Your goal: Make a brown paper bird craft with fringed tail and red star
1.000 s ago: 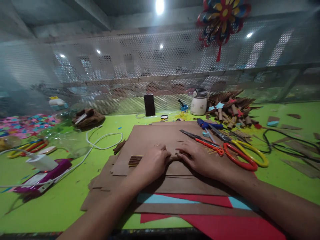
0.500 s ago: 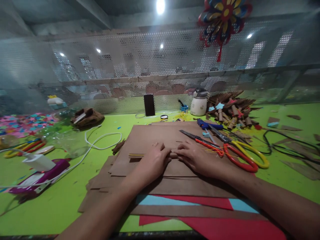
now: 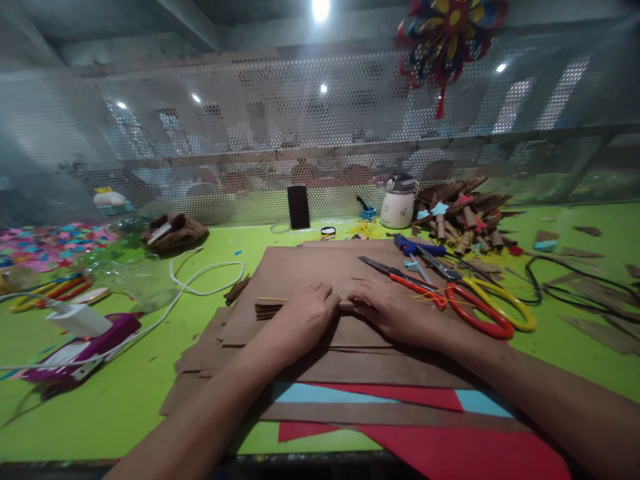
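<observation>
brown pleated paper [image 3: 269, 309] btwn both hands [image 3: 311, 310], end juts out l.

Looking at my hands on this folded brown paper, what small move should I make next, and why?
Probably squeeze the folded paper a little tighter with your left hand, letting your right hand steady it: both hands have fingers on it, and past the left hand its layers look slightly spread.
</observation>
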Demonstrator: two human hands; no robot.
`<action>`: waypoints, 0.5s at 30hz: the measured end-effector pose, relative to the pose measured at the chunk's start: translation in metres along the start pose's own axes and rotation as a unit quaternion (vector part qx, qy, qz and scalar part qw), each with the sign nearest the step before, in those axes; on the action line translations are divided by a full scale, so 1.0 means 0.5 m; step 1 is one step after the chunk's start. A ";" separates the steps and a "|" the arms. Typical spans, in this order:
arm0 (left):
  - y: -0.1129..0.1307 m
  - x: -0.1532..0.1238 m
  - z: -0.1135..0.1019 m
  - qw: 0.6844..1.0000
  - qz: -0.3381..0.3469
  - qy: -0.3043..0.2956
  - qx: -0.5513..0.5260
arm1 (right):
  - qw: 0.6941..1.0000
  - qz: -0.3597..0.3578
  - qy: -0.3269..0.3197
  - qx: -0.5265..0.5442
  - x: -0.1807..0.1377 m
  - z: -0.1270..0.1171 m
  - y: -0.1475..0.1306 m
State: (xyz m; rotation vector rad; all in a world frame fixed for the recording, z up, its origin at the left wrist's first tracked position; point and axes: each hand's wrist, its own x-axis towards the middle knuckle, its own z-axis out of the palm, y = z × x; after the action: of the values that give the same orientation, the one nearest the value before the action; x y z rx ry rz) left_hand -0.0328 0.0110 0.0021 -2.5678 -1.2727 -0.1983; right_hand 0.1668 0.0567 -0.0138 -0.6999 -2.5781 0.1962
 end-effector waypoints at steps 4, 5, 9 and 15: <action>0.003 -0.001 -0.015 0.999 -0.012 0.003 -0.030 | 0.993 0.040 -0.006 0.114 -0.004 -0.025 -0.018; 0.005 -0.001 -0.020 0.999 -0.013 0.004 -0.033 | 0.989 0.049 -0.011 0.141 -0.004 -0.033 -0.022; 0.017 -0.001 -0.038 1.000 0.000 -0.003 -0.027 | 0.972 0.072 -0.055 0.216 -0.006 -0.063 -0.029; 0.024 -0.005 -0.046 0.997 0.007 -0.030 -0.070 | 0.989 0.022 -0.075 0.128 -0.015 -0.073 -0.034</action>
State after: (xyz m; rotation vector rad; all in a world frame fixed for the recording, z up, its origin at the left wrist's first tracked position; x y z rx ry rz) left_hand -0.0248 -0.0047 0.0211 -2.7186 -1.3051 -0.2144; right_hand 0.1820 0.0391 0.0199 -0.6671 -2.6128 0.6046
